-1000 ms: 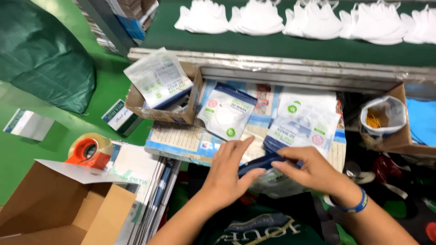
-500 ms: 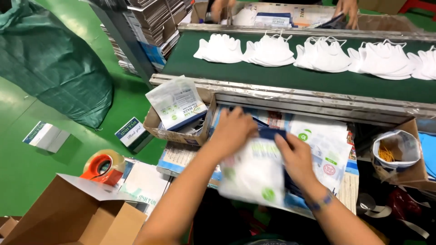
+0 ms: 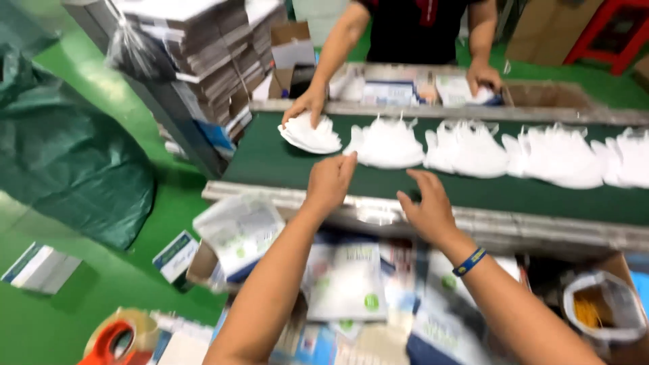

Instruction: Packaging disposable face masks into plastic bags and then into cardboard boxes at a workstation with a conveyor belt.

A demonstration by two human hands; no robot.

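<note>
Both empty hands, left hand (image 3: 329, 181) and right hand (image 3: 424, 209), reach toward white masks (image 3: 387, 143).

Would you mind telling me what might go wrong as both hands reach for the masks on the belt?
1. The left hand and right hand hover empty by a pile of white masks; a hasty grab may lift several at once.
2. A co-worker's hand presses on the next pile of masks, so hands could collide.
3. The packets lie loose under the forearms and might be swept off.
</note>
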